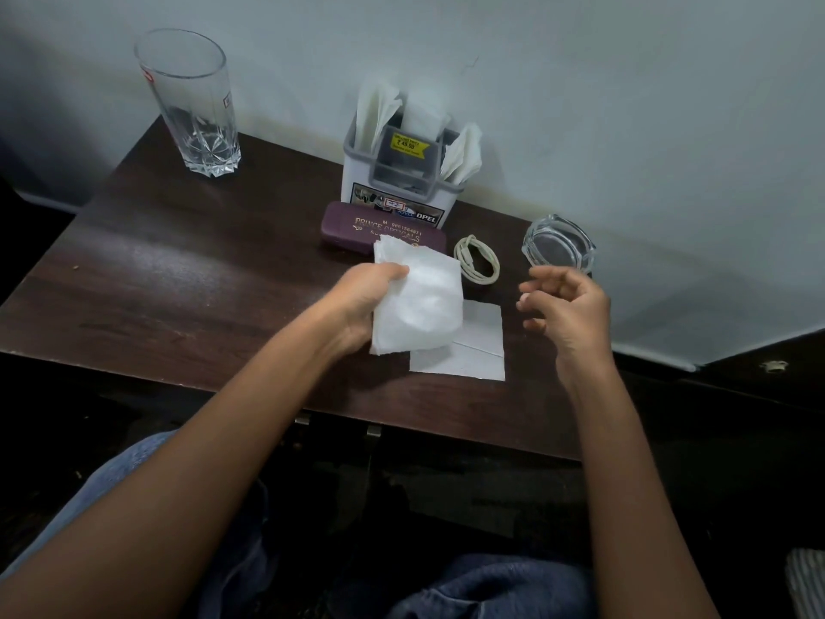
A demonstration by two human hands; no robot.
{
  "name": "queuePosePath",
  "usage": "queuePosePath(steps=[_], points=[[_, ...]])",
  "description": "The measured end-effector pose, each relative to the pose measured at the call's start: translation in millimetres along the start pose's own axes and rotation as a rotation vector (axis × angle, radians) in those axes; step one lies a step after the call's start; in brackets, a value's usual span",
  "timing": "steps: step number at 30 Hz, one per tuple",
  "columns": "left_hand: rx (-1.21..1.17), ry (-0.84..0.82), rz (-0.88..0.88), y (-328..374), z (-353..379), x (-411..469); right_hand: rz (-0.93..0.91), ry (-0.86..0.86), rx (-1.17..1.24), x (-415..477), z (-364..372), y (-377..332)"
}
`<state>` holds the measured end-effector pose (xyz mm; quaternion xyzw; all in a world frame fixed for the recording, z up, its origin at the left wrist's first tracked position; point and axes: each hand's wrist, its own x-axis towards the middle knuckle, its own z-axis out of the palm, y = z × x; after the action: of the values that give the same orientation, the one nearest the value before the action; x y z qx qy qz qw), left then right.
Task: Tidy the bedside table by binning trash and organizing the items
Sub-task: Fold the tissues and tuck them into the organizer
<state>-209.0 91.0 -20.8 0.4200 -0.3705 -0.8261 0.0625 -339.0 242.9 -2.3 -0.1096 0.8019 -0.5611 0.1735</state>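
Gripping a folded white tissue (pixel 422 301), the left hand (pixel 359 301) holds it by its left edge, digits curled round that edge. The tissue is over the middle of the table (pixel 178 279). In view its top corner covers part of the case (pixel 352 227) and its lower right corner overlaps the flat tissue (pixel 473 355). The flat tissue lies square on the table near the front edge, with a crease line across it. The right hand (pixel 569 306) hovers to the right, apart from both tissues, fingers loosely curled and holding nothing. The cable (pixel 477 260), pale and coiled, lies between the case and the ashtray (pixel 559 245). The ashtray is clear glass, just behind the right hand. The case is maroon with gold lettering and lies flat right in front of the holder (pixel 402 194); touching or just apart, cannot tell. The holder is white with a grey rim and a yellow price sticker. It stands against the wall (pixel 580 105), with white tissues sticking up out of its compartments. The glass (pixel 192 105), tall, clear and upright, stands at the back left corner, well apart from the rest. Jeans (pixel 491 587) show below the table's front edge.
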Motion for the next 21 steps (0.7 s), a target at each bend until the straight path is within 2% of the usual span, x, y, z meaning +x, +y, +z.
queuePosePath(steps=[3,7,11,17,21], points=[[-0.022,0.078,0.065,6.7,-4.9,1.3,0.008,0.02,-0.256,5.1,-1.4,13.7],[-0.04,0.129,0.101,8.8,-5.8,1.1,-0.067,-0.101,-0.655,7.2,5.3,29.5],[-0.051,0.157,0.098,9.1,-6.1,0.8,-0.116,-0.119,-0.828,6.3,11.9,35.5],[-0.049,0.175,0.097,9.4,-6.6,0.9,-0.13,-0.08,-0.786,3.0,14.4,36.7],[-0.033,0.176,0.1,8.8,-6.9,1.6,-0.032,-0.038,-0.496,3.1,9.9,26.6]])
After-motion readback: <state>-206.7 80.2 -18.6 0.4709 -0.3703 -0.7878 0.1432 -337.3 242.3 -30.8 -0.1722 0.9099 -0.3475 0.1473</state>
